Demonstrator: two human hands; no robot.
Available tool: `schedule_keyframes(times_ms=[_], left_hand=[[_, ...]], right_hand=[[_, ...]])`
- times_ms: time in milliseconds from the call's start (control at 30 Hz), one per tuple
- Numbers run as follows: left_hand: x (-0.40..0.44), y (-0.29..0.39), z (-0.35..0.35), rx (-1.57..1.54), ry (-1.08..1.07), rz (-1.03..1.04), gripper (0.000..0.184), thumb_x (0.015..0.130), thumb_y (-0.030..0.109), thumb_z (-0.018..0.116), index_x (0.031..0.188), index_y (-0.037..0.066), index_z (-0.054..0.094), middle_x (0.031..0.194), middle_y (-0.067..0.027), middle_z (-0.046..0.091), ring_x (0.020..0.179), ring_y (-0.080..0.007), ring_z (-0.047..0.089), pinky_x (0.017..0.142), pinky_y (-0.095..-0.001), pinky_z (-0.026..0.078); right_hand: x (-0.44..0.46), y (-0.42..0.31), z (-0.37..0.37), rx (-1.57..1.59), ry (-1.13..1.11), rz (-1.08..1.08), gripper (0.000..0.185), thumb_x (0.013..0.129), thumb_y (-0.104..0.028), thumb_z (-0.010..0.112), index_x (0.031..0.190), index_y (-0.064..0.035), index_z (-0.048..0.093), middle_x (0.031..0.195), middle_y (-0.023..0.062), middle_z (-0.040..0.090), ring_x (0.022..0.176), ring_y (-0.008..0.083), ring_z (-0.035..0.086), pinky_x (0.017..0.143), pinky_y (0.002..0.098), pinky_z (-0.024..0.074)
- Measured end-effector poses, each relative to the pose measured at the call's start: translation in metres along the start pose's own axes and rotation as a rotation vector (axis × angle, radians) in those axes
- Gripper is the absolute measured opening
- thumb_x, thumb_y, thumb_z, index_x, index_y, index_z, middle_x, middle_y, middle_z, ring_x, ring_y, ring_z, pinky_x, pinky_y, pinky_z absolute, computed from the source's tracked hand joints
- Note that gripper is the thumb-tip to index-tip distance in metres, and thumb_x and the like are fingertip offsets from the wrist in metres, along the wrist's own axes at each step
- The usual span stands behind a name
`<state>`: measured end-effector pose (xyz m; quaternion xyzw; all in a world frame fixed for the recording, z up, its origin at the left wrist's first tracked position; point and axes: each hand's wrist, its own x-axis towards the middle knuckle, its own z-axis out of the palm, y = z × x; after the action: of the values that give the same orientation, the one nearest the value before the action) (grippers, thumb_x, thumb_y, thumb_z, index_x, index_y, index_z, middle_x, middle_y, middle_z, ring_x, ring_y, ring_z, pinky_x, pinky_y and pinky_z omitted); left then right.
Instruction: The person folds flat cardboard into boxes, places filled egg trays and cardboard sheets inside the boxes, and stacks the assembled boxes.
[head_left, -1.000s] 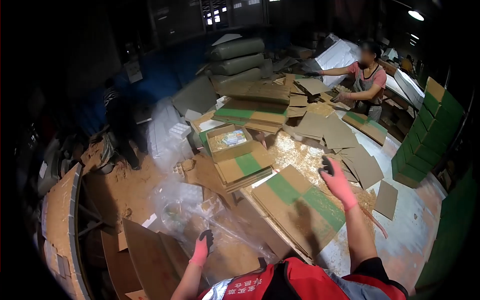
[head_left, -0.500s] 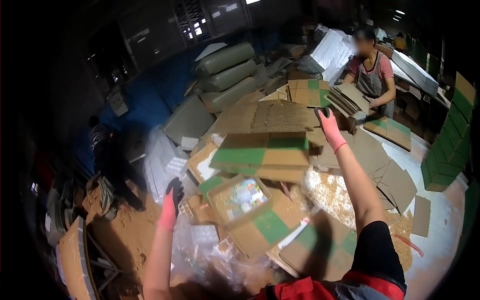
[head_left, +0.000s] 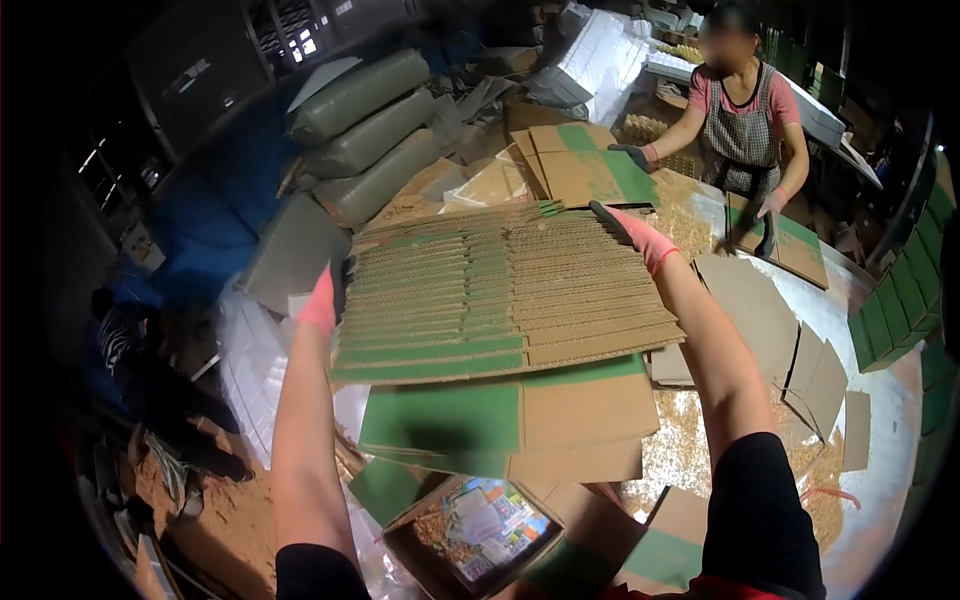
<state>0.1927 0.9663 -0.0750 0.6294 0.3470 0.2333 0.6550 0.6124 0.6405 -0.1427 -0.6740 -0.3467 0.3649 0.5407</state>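
A thick stack of flattened green-and-brown cardboard boxes [head_left: 510, 300] is in front of me, its layered corrugated edges facing me. My left hand [head_left: 322, 302], in a pink glove with dark fingers, grips the stack's left end; its fingertips are partly hidden behind the cardboard. At the upper right end my right hand [head_left: 637, 237], gloved alike, is closed on the stack with its dark fingers along the edge. Beneath the stack lie more flattened green-and-brown boxes [head_left: 585, 408]. Nearer to me stands an open carton [head_left: 405, 548] with colourful printed packets inside.
Across the table a co-worker [head_left: 745, 120] in a checked apron has one gloved hand at another pile of flat cardboard [head_left: 590, 170]. Grey-green sacks [head_left: 365, 130] are piled at the back left. A second person [head_left: 150, 370] bends at far left. Folded green cartons [head_left: 895, 315] line the right.
My hands have come to both ends of the cardboard stack, which now shows its layered edges. The co-worker's sheets have left their hands, and the view has shifted.
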Motion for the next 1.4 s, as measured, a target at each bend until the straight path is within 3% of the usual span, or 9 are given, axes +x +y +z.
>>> schedule_keyframes(times_ms=[167,300,400,533,600,667,733,933,1400], left_hand=[[-0.003,-0.024,0.006,-0.308,-0.181,-0.119,0.053,0.095,0.043,0.054,0.133,0.006,0.054,0.125,-0.0072,0.06,0.109,-0.0186,0.059,0.092,-0.0317,0.049],[-0.064,-0.025,0.003,-0.324,-0.139,-0.09,0.048,0.096,0.035,0.054,0.133,0.005,0.052,0.121,-0.0069,0.061,0.109,-0.018,0.059,0.091,-0.0305,0.049],[-0.144,-0.001,0.024,-0.2,-0.131,0.101,0.049,0.096,0.032,0.053,0.135,0.003,0.049,0.126,-0.0081,0.057,0.113,-0.0189,0.055,0.096,-0.0306,0.045],[-0.211,-0.04,0.003,0.081,-0.035,0.339,0.037,0.097,0.019,0.046,0.129,-0.001,0.049,0.126,-0.0109,0.052,0.12,-0.02,0.048,0.101,-0.0311,0.039],[-0.229,-0.053,-0.026,0.391,-0.051,0.432,0.038,0.099,0.026,0.044,0.123,-0.003,0.051,0.12,-0.0107,0.056,0.115,-0.0213,0.052,0.1,-0.0336,0.039],[-0.24,-0.051,-0.06,-0.468,-0.189,-0.032,0.06,0.1,0.054,0.034,0.106,0.001,0.062,0.111,-0.0096,0.063,0.106,-0.0205,0.058,0.097,-0.0371,0.043],[-0.215,-0.067,-0.101,-0.245,-0.097,-0.048,0.064,0.1,0.057,0.03,0.106,0.003,0.063,0.114,-0.0112,0.064,0.107,-0.0189,0.058,0.096,-0.0369,0.044],[-0.153,-0.077,-0.01,-0.168,-0.148,-0.175,0.058,0.1,0.051,0.037,0.134,0.006,0.051,0.13,-0.0079,0.057,0.116,-0.0238,0.054,0.105,-0.0393,0.039],[-0.144,0.001,0.006,0.186,-0.115,-0.004,0.059,0.099,0.052,0.038,0.136,0.006,0.049,0.133,-0.0074,0.056,0.118,-0.0237,0.053,0.105,-0.0384,0.038]], right_hand=[[-0.042,-0.019,0.029,0.147,0.147,-0.009,0.036,0.094,-0.036,0.058,0.118,-0.0101,0.057,0.08,-0.007,0.052,0.064,0.0043,0.043,0.053,0.0206,0.0336],[-0.118,-0.047,0.064,0.291,0.354,0.042,0.039,0.094,-0.029,0.06,0.129,-0.0164,0.051,0.08,-0.0065,0.053,0.061,0.0025,0.042,0.049,0.0189,0.0308],[-0.191,-0.06,0.086,0.328,0.393,0.034,0.043,0.09,-0.023,0.065,0.129,-0.0143,0.049,0.084,-0.0042,0.055,0.058,0.0025,0.042,0.048,0.019,0.031],[-0.283,-0.07,0.117,0.16,0.455,0.022,0.047,0.086,-0.015,0.065,0.128,-0.0087,0.047,0.111,0.003,0.052,0.096,0.0091,0.048,0.079,0.0233,0.0403],[-0.316,-0.066,0.119,0.174,0.453,0.006,0.041,0.086,-0.016,0.062,0.124,-0.006,0.049,0.118,0.0056,0.051,0.11,0.013,0.046,0.092,0.0278,0.0398],[-0.34,-0.046,0.103,0.289,0.417,-0.027,0.032,0.09,-0.02,0.058,0.116,-0.0035,0.052,0.119,0.0075,0.052,0.11,0.0157,0.049,0.096,0.0314,0.0407],[-0.335,-0.01,0.08,0.484,0.461,-0.138,0.036,0.1,-0.037,0.044,0.102,-0.0029,0.054,0.096,0.0069,0.059,0.092,0.0168,0.058,0.087,0.0338,0.0458],[-0.283,0.087,0.102,0.221,0.768,0.31,0.045,0.099,-0.047,0.042,0.099,-0.0052,0.058,0.092,0.0067,0.061,0.092,0.0135,0.058,0.085,0.034,0.0466],[-0.343,0.054,0.081,-0.095,0.744,0.177,0.044,0.099,-0.045,0.043,0.1,-0.0037,0.06,0.094,0.0097,0.063,0.093,0.0174,0.06,0.086,0.0351,0.0471]])
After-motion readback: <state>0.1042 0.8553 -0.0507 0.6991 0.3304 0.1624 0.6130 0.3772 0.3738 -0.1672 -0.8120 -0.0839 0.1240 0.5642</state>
